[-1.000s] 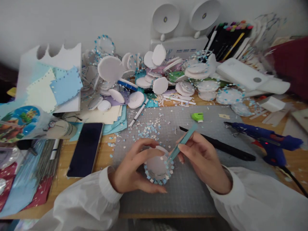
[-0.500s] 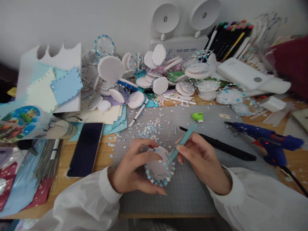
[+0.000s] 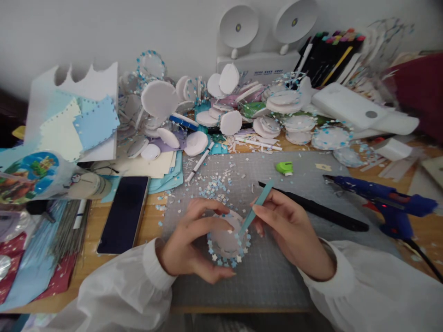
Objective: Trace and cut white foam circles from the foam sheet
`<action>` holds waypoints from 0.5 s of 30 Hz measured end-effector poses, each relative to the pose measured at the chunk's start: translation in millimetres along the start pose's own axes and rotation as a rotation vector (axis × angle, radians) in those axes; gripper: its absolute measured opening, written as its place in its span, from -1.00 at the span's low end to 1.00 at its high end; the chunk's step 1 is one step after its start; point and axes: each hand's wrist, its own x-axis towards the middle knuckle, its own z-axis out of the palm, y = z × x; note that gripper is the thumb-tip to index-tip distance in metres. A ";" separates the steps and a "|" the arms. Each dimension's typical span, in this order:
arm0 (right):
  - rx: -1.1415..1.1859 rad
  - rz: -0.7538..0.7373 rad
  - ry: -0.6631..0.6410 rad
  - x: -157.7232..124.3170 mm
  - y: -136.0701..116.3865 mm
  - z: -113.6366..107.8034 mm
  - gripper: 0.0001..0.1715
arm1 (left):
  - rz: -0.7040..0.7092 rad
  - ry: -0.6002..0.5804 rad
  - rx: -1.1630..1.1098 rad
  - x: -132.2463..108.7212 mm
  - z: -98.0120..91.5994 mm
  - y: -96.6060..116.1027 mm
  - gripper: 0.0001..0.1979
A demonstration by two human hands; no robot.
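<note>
My left hand (image 3: 194, 242) is curled round a white foam disc (image 3: 225, 240) whose rim carries small blue and white paper flowers. It holds the disc just above the grey cutting mat (image 3: 277, 276). My right hand (image 3: 289, 226) pinches teal tweezers (image 3: 256, 207), and their tips touch the disc's upper right edge. Loose paper flowers (image 3: 216, 186) lie scattered on the mat just beyond the disc.
A blue glue gun (image 3: 380, 200) lies at the right, a black tool (image 3: 311, 210) behind my right hand, a green punch (image 3: 284, 168) further back. A dark phone (image 3: 122, 214) lies left. Piles of foam discs (image 3: 207, 115) and markers (image 3: 328, 50) crowd the back.
The tweezers' tips have shifted slightly left along the disc's rim, and my right hand has tilted the tweezers more upright. My left hand has turned the disc a little.
</note>
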 end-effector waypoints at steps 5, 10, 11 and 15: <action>0.010 0.036 0.001 0.3 -1.1 0.7 -0.77 | -0.009 -0.004 -0.031 0.4 -0.6 0.3 -0.47; 0.038 0.119 -0.040 2.2 -4.5 0.2 -0.67 | -0.020 0.024 -0.085 1.1 -0.4 -0.9 -0.45; 0.042 0.135 -0.069 2.4 -5.7 -0.2 -0.65 | -0.021 0.033 -0.110 1.6 -0.5 -0.7 -0.45; 0.039 0.113 -0.119 2.2 -8.9 -1.5 -0.64 | -0.031 0.034 -0.180 1.9 -1.9 1.4 -0.43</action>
